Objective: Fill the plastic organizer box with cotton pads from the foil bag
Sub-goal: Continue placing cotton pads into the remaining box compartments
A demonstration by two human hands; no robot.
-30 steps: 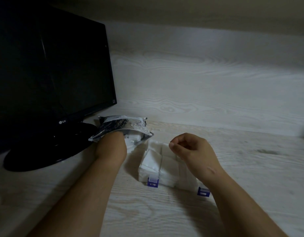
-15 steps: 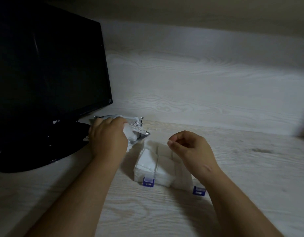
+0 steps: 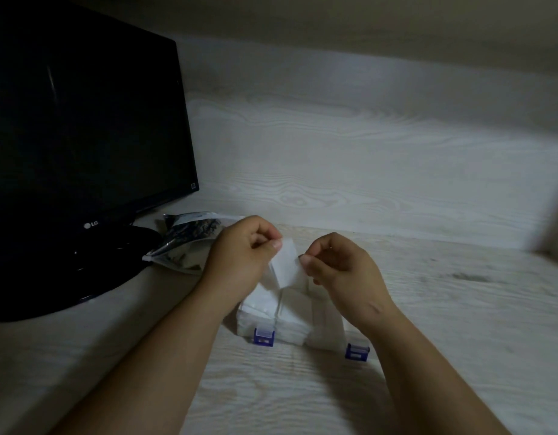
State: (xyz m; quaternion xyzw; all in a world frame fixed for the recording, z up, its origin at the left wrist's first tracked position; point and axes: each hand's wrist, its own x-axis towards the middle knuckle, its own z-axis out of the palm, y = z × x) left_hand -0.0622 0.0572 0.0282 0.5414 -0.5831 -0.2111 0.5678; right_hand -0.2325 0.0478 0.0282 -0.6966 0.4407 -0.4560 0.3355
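Out of the foil bag (image 3: 189,241) comes the left hand (image 3: 240,262), its fingers (image 3: 276,244) now pinching a cotton pad (image 3: 285,264) above the organizer box (image 3: 326,335) on the worktop (image 3: 460,309). The right hand (image 3: 343,273) pinches the pad's other edge, so placing it in the box looks next.

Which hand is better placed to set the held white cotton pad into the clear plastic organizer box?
Probably right. The right hand pinches the square white cotton pad directly above the clear blue-latched organizer box; the left hand also pinches it but sits nearer the silver foil bag.
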